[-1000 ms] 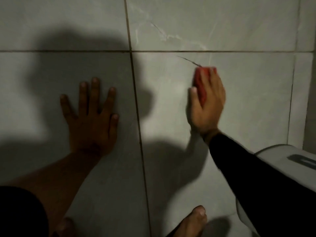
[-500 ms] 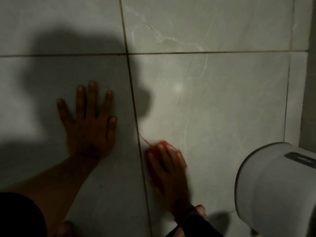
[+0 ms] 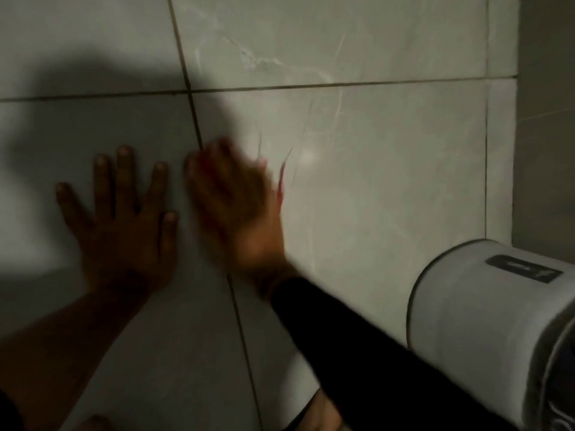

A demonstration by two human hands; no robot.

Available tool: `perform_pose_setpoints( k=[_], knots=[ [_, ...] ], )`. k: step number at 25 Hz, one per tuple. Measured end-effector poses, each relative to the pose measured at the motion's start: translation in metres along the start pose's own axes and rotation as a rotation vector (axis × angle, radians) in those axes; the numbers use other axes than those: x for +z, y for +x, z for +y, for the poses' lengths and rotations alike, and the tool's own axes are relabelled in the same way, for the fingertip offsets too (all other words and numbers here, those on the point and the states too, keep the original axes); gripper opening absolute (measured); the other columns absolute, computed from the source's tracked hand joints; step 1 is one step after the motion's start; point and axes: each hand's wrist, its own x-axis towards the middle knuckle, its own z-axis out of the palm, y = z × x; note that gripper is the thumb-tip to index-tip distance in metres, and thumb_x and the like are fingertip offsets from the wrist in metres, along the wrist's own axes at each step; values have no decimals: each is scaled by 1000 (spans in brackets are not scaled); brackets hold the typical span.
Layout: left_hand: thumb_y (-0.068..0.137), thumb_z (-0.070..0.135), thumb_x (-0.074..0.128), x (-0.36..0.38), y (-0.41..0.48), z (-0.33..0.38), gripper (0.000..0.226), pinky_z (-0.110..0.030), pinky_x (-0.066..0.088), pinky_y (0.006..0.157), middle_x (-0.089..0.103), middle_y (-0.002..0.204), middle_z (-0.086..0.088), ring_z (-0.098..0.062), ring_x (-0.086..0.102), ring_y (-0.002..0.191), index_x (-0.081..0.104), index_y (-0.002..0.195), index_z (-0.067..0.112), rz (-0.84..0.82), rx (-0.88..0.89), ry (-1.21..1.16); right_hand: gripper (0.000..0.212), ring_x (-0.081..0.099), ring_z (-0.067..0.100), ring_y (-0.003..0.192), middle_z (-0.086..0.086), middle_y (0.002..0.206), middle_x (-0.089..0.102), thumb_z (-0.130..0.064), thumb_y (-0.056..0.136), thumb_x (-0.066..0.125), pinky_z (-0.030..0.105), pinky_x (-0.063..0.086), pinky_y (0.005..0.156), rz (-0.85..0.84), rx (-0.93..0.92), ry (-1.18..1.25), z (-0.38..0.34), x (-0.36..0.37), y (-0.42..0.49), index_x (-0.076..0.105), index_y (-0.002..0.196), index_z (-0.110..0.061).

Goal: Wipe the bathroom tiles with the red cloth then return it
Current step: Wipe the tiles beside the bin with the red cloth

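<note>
Large pale grey marbled tiles (image 3: 389, 181) with dark grout lines fill the view. My right hand (image 3: 236, 206), blurred by motion, presses flat on the tiles across the vertical grout line. The red cloth (image 3: 281, 188) is almost hidden under it; only a thin red edge and loose threads show at the hand's right side. My left hand (image 3: 124, 219) lies flat on the neighbouring tile with fingers spread, holding nothing, just left of my right hand.
A white rounded container (image 3: 485, 331) with a dark label sits at the lower right, close under my right sleeve. A darker wall (image 3: 547, 119) edges the tiles on the right. My bare foot (image 3: 320, 415) shows at the bottom edge. Shadows cover the left tiles.
My right hand swept with the cloth from the upper right of the tile down to its lower left, then back up beside my left hand. My left hand stayed put.
</note>
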Motion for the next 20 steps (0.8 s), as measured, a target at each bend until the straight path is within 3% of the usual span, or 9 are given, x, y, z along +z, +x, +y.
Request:
perform_pose_setpoints(
  k=[2, 5, 7, 9, 11, 13, 15, 18, 20],
  knots=[
    [106, 52, 23, -1, 0, 3, 72, -74, -5, 126, -2, 186, -7, -35, -1, 171, 13, 176, 35, -2, 0, 2, 61, 16, 29, 171, 3, 183, 24, -44, 109, 49, 56, 22, 132, -232, -89, 19, -20, -12, -113, 41, 167, -30],
    [106, 50, 23, -1, 5, 4, 72, -71, -9, 126, -4, 185, -7, -36, -2, 171, 12, 176, 34, -8, 4, 32, 63, 25, 35, 165, 3, 181, 14, -43, 108, 53, 73, 42, 117, -329, 127, -37, 28, -52, -207, 38, 168, -28],
    [106, 49, 26, -3, 4, 4, 73, -70, -10, 126, -4, 185, -8, -36, -3, 171, 12, 176, 34, -1, 10, 36, 67, 26, 39, 164, 18, 179, 17, -45, 109, 45, 76, 39, 120, -270, 391, -67, 76, -70, -184, 36, 168, -13],
    [105, 47, 30, -3, 4, 4, 74, -70, -10, 126, -3, 185, -9, -32, -7, 171, 11, 175, 35, -2, 6, 39, 69, 28, 40, 166, 24, 178, 27, -40, 107, 49, 67, 32, 129, -63, 611, -55, 116, -75, -110, 40, 166, -4],
    [104, 48, 31, -3, 4, 5, 74, -72, -6, 126, 0, 185, -10, -35, -2, 171, 12, 175, 35, -7, 2, 39, 66, 33, 38, 165, 22, 175, 36, -36, 106, 54, 58, 33, 131, 115, 691, -97, 134, -66, -15, 45, 165, -8],
    [104, 48, 31, -3, 3, 3, 75, -73, -3, 127, 1, 185, -9, -37, 2, 171, 12, 175, 35, -8, 2, 43, 62, 40, 37, 162, 20, 172, 43, -35, 105, 59, 55, 38, 128, 177, 581, -110, 111, -45, 65, 51, 162, -13],
    [105, 50, 28, -2, 4, 1, 75, -74, -3, 127, -1, 185, -8, -32, -5, 171, 8, 176, 36, -12, 3, 39, 59, 43, 37, 160, 18, 169, 49, -33, 103, 61, 54, 37, 126, 170, 289, -89, 64, -20, 86, 56, 159, -15],
    [105, 50, 31, -3, 3, 2, 75, -74, -3, 126, -1, 185, -8, -23, -18, 168, 10, 176, 36, -27, -4, 20, 60, 24, 30, 169, 6, 179, 34, -43, 107, 52, 59, 24, 129, -100, -28, -24, -5, -4, -23, 47, 165, -28],
    [105, 48, 33, -4, 2, 4, 76, -75, -3, 126, 0, 185, -9, -22, -20, 167, 9, 175, 36, -34, -9, 20, 66, 9, 27, 172, -1, 186, 8, -48, 105, 50, 63, 25, 127, -307, -18, -38, -18, -22, -135, 35, 168, -36]
  ],
)
